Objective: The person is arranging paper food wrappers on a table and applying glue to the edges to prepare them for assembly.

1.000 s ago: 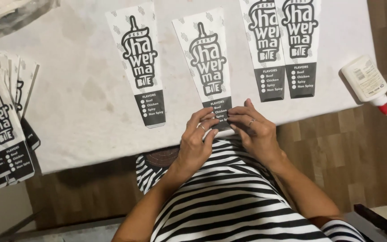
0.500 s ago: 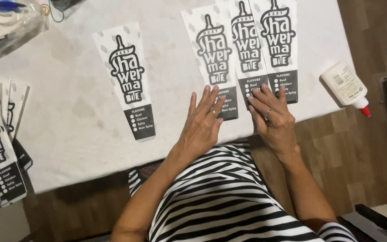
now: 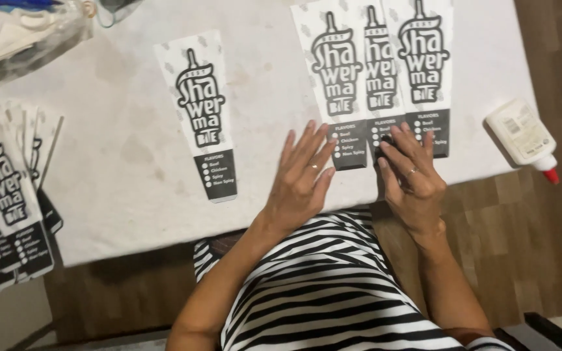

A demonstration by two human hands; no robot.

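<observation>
Both hands lie flat with fingers spread, holding nothing: the left hand [image 3: 302, 179] beside a printed paper sleeve [image 3: 337, 78], the right hand [image 3: 410, 175] pressing overlapped sleeves [image 3: 398, 71] on the counter [image 3: 118, 156]. A capped glue bottle [image 3: 523, 138] lies rightward.

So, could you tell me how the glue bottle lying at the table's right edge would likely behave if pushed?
The glue bottle lies on its side, so it would probably slide, perhaps roll. It looks like light plastic. It sits near the table edge, so it could drop off.

Matt paper sleeves [image 3: 335, 84], plastic glue bottle [image 3: 520, 133]
</observation>
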